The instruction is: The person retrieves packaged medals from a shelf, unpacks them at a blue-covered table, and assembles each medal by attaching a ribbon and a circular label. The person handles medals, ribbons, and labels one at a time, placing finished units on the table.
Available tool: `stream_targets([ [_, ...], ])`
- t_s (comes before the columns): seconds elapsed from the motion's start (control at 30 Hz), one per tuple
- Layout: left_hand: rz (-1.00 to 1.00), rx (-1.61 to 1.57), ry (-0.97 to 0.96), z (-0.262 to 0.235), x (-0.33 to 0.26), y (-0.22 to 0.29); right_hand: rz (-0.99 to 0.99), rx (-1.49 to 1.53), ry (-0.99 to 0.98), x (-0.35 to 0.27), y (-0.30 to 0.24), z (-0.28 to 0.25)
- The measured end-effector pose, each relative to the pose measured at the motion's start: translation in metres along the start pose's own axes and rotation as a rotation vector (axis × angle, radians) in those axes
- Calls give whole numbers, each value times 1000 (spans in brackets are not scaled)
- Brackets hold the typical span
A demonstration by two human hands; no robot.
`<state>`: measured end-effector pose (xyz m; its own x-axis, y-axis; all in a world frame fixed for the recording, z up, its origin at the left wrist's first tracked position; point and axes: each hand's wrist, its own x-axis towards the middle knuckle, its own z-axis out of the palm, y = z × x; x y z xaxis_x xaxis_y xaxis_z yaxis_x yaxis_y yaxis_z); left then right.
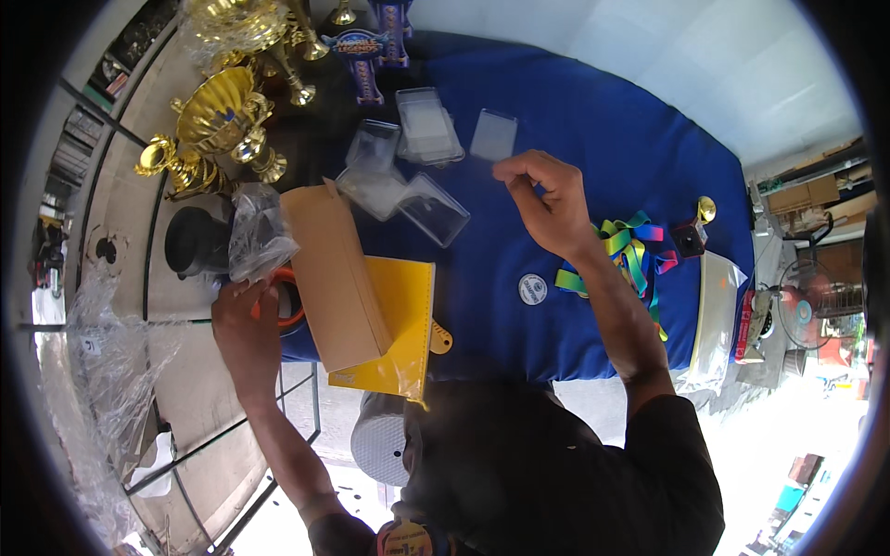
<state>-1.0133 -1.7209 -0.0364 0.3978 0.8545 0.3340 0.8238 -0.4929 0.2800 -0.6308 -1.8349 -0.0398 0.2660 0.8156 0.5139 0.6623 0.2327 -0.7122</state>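
My right hand (549, 199) is raised over the blue cloth, its fingers curled together. Its fingertips are beside the lower edge of a small clear plastic case (493, 134); anything between them is hidden. My left hand (247, 329) has closed fingers at the table's left edge, by an orange loop (289, 298) and a crumpled clear plastic bag (260, 232). What it grips cannot be made out. Several more clear cases, among them an open one (434, 209), lie mid-table. Next to my left hand, a brown cardboard piece (334, 278) overlaps a yellow envelope (408, 296).
Gold trophy cups (218, 111) and blue figured trophies (357, 56) stand at the far left. Coloured ribbons (630, 250) lie under my right forearm, near a round white disc (532, 289). A black round object (190, 243) is at left; a fan (816, 301) stands far right.
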Motion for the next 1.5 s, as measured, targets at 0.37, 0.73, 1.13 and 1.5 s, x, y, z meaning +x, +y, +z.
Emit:
stream_targets([
  [0.37, -70, 19, 273, -44, -24, 18, 530, -420, 76, -136, 3, -159],
  [0.73, 484, -418, -18, 9, -53, 180, 407, -964, -423, -269, 7, -224],
  [1.13, 546, -882, -753, 120, -134, 434, 517, 193, -407, -237, 15, -272],
  [1.5, 276, -892, -617, 59, -80, 340, 671, 132, -625, -129, -9, -432],
])
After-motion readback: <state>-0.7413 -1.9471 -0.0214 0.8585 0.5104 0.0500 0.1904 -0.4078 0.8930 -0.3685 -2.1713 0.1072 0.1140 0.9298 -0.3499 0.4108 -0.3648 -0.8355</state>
